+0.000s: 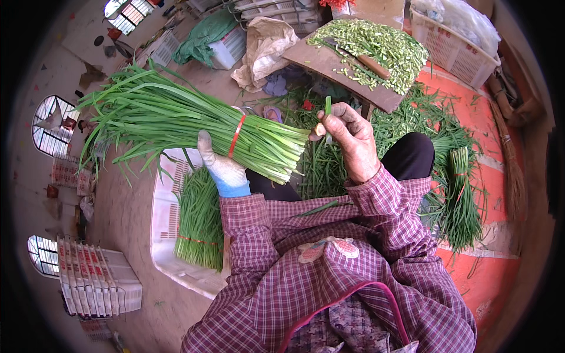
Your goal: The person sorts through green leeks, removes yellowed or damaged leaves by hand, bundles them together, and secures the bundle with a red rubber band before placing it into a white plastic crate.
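My left hand (223, 170), in a white and blue glove, grips a large bunch of long green leafy stalks (190, 119), likely garlic chives. An orange-red band (237, 136) goes round the bunch near its pale cut ends, which point right. Just beyond those ends, my bare right hand (346, 137) pinches a short piece of green leaf (328, 106) between thumb and fingers. Beside my left forearm, a white plastic crate (164, 260) holds more banded chives (198, 220). Another banded bunch (461, 198) lies on the right, its cut ends towards the top.
A wooden board (304, 57) ahead carries chopped stalk pieces (375, 37) and a wooden-handled knife (374, 66). Loose leaves (326, 167) cover the floor below it. A broom (507, 150) and a white crate (450, 53) stand at right; stacked crates (99, 282) are at far left.
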The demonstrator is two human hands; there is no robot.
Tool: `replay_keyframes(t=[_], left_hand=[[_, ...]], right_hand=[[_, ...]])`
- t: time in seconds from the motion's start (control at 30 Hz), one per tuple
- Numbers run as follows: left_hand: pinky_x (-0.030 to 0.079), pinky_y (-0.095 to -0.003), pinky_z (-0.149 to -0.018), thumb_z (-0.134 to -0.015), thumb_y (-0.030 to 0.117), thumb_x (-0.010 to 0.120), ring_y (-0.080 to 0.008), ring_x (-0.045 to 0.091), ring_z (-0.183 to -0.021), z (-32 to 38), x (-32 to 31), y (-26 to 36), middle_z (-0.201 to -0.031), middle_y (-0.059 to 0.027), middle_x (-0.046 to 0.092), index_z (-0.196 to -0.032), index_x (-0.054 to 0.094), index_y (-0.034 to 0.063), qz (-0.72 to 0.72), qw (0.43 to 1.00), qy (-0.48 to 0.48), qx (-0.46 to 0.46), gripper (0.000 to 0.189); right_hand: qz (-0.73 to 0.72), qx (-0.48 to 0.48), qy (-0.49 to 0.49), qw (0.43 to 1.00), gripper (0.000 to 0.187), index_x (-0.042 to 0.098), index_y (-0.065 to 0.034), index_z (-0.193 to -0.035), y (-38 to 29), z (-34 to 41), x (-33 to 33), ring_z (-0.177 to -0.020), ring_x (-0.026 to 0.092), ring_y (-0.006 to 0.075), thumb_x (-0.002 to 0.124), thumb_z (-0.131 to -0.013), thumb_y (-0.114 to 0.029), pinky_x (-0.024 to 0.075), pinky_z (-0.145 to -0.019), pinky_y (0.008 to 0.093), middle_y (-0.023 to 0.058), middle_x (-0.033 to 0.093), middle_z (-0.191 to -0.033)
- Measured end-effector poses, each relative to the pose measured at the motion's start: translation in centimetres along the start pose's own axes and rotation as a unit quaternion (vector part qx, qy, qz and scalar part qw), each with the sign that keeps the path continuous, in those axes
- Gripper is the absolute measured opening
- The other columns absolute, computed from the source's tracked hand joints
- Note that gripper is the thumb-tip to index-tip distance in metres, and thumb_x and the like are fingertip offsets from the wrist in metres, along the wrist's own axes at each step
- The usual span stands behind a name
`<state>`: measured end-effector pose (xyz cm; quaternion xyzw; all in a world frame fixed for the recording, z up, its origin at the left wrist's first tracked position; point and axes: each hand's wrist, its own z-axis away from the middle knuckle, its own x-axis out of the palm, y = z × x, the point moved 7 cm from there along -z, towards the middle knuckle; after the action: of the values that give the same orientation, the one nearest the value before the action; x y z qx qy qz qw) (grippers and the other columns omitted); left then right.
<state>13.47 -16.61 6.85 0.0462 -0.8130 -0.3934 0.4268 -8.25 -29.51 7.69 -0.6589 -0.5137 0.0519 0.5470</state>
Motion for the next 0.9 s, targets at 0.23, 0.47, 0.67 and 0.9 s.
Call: replay_keyframes(t=[0.23, 0.47, 0.67, 0.9], left_hand=[[0.052, -0.0440, -0.094, -0.087, 0.040, 0.067, -0.0270, 0.060, -0.109, 0.9, 0.8, 0.8, -0.121, -0.0144, 0.059, -0.130, 0.048, -0.0002, 0.011, 1.000, -0.019, -0.006, 0.063], [0.047, -0.0405, -0.097, -0.087, 0.044, 0.066, -0.0274, 0.058, -0.107, 1.1, 1.9, -0.5, -0.115, -0.0170, 0.060, -0.126, 0.049, -0.0022, -0.046, 0.999, -0.010, -0.019, 0.063], [0.047, -0.0407, -0.097, -0.086, 0.048, 0.067, -0.0275, 0.057, -0.108, 1.1, 1.0, -0.3, -0.117, -0.0182, 0.059, -0.127, 0.048, -0.0032, -0.058, 0.998, 0.021, -0.011, 0.068], [0.052, -0.0407, -0.091, -0.086, 0.049, 0.068, -0.0265, 0.060, -0.105, 0.8, 0.1, -0.6, -0.119, -0.0169, 0.058, -0.129, 0.047, -0.0030, -0.035, 0.998, 0.003, -0.044, 0.070]], right_hand=[[0.475, -0.084, -0.110, 0.869, 0.027, 0.069, -0.0012, -0.093, -3.7, -0.4, 0.2, -0.075, 0.066, 0.0291, 0.063, -0.093, -0.027, 0.0512, -0.068, 0.0377, 0.0114, 0.066, -0.079], [0.582, -0.156, -0.087, 0.793, 0.024, 0.063, -0.0056, -0.085, -2.2, -1.9, 6.0, -0.075, 0.063, 0.0316, 0.073, -0.078, -0.027, 0.0491, -0.063, 0.0419, 0.0083, 0.060, -0.077], [0.607, -0.202, -0.072, 0.765, 0.021, 0.059, -0.0057, -0.081, -1.3, -2.0, 7.0, -0.074, 0.062, 0.0304, 0.070, -0.076, -0.023, 0.0491, -0.063, 0.0429, 0.0093, 0.058, -0.074], [0.614, -0.159, -0.110, 0.765, 0.018, 0.057, -0.0045, -0.078, -1.6, -1.1, 4.8, -0.069, 0.062, 0.0315, 0.068, -0.074, -0.018, 0.0481, -0.059, 0.0423, 0.0100, 0.057, -0.071]])
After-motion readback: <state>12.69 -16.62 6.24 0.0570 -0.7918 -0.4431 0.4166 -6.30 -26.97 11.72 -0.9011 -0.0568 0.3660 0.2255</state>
